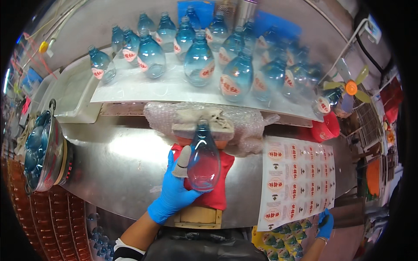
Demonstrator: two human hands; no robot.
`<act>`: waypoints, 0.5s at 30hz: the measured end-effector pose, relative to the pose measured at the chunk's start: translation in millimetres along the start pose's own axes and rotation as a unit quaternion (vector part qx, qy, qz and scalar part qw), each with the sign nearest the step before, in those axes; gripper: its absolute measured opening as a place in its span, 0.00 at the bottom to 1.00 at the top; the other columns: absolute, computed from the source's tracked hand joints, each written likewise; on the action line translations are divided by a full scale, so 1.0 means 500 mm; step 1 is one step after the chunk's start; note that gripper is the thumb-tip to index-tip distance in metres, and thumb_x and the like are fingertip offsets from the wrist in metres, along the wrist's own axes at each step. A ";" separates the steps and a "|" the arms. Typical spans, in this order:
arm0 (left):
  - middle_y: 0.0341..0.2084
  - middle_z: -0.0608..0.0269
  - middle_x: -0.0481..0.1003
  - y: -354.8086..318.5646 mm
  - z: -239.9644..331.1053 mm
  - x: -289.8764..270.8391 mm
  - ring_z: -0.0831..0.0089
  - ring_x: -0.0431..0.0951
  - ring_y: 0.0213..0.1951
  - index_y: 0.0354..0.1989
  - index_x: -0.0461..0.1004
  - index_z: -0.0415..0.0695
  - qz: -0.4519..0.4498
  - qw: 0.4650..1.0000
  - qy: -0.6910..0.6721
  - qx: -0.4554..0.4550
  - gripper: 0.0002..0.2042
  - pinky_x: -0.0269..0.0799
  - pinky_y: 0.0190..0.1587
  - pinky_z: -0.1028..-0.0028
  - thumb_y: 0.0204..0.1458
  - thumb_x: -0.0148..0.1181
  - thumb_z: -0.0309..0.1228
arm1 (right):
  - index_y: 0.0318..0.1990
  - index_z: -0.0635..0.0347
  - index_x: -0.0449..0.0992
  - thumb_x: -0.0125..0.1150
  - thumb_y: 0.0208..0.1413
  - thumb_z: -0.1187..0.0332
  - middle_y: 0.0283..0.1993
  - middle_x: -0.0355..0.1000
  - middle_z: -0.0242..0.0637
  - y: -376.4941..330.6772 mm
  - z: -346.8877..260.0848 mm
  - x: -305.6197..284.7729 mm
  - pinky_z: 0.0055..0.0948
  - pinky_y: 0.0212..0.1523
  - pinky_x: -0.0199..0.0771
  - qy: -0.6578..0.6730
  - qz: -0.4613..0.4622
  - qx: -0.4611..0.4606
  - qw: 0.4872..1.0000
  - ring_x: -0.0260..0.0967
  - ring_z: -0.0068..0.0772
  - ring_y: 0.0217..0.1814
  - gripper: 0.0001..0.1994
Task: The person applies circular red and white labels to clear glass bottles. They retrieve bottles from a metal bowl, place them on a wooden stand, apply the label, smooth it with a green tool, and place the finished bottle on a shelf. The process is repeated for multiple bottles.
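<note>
My left hand, in a blue glove with a grey finger cot, grips an unlabelled blue glass bottle. The bottle lies on a red cloth with its neck resting on a padded block wrapped in bubble wrap. My right hand, also in a blue glove, is down at the lower right, at the bottom corner of a white sticker sheet with red round labels. Whether its fingers pinch the sheet or a label is too small to tell.
Many labelled blue bottles stand on a raised white shelf behind. A metal bowl of bottles sits at the left on the steel table. A white tray is at back left, a small fan at the right.
</note>
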State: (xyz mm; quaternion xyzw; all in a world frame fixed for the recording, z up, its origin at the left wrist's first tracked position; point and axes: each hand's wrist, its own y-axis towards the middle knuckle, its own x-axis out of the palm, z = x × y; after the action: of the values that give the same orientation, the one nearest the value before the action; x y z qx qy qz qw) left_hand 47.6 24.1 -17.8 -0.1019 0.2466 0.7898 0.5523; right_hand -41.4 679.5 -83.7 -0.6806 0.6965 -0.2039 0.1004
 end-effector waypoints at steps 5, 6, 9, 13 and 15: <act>0.55 0.54 0.64 -0.010 0.008 -0.008 0.65 0.69 0.54 0.65 0.46 0.38 -0.011 0.999 0.051 -0.006 0.47 0.27 0.66 0.56 0.37 0.70 0.37 | 0.37 0.56 0.70 0.55 0.56 0.60 0.31 0.68 0.29 0.023 -0.019 -0.055 0.20 0.31 0.62 -0.070 0.072 0.046 0.994 0.63 0.21 0.30 0.10; 0.56 0.54 0.64 -0.016 0.010 -0.014 0.66 0.69 0.54 0.64 0.46 0.37 -0.016 0.997 0.079 -0.016 0.48 0.26 0.66 0.56 0.36 0.70 0.37 | 0.42 0.57 0.70 0.55 0.56 0.60 0.36 0.69 0.31 0.017 -0.019 0.041 0.21 0.35 0.64 -0.006 0.079 0.039 0.996 0.64 0.22 0.34 0.12; 0.54 0.56 0.65 -0.019 0.031 -0.014 0.63 0.68 0.52 0.64 0.50 0.41 0.012 0.990 0.143 0.009 0.45 0.23 0.64 0.50 0.38 0.69 0.40 | 0.52 0.60 0.68 0.56 0.55 0.60 0.47 0.71 0.34 0.011 -0.030 0.110 0.23 0.46 0.67 0.048 0.090 0.032 0.994 0.67 0.25 0.44 0.20; 0.54 0.56 0.65 -0.012 0.003 -0.009 0.61 0.67 0.54 0.65 0.49 0.41 0.003 0.998 0.069 0.006 0.46 0.21 0.64 0.50 0.37 0.69 0.41 | 0.51 0.59 0.70 0.57 0.54 0.61 0.43 0.72 0.34 0.023 0.009 -0.007 0.24 0.41 0.69 0.056 0.029 0.037 0.997 0.69 0.25 0.40 0.19; 0.54 0.56 0.65 -0.007 0.001 -0.013 0.59 0.67 0.55 0.65 0.48 0.40 -0.007 0.999 0.033 0.013 0.46 0.19 0.64 0.51 0.38 0.68 0.42 | 0.48 0.61 0.72 0.58 0.54 0.62 0.41 0.73 0.33 0.011 0.032 -0.083 0.24 0.38 0.70 0.097 -0.098 0.029 0.990 0.70 0.26 0.38 0.17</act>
State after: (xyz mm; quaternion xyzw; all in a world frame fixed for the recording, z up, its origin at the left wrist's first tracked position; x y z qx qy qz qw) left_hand 53.4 19.7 -15.3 -0.1222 0.2746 0.7789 0.5504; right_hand -37.8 718.1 -106.0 -0.7196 0.6263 -0.2981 0.0316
